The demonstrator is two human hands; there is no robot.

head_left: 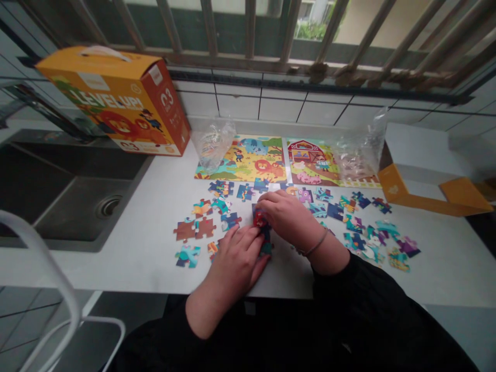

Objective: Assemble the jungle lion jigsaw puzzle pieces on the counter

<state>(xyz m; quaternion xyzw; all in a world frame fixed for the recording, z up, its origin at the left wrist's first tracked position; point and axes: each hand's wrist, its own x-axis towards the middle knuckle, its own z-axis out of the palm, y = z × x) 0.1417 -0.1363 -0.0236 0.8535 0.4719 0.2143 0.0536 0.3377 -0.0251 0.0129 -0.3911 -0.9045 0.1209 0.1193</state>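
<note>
Between my hands lie dark blue jigsaw puzzle pieces [266,246], close together on the white counter [155,258]. A jigsaw piece with a red picture [259,219] is at their upper part. My right hand [289,217] has its fingers bent and closed on the red piece from the right. From the left, my left hand [238,256] holds the lower pieces, fingers on one side and thumb near the bottom edge. The fingers partly cover these pieces, so I cannot tell how they fit. Brown jigsaw pieces [195,229] and a teal piece [188,256] lie left of my left hand.
Several loose jigsaw pieces [353,223] spread to the right. Behind are a lion puzzle picture [258,160], a farm picture [310,160] and plastic bags [214,144]. An orange box [116,103] stands beside the sink [85,206]; an open box part [418,186] lies right.
</note>
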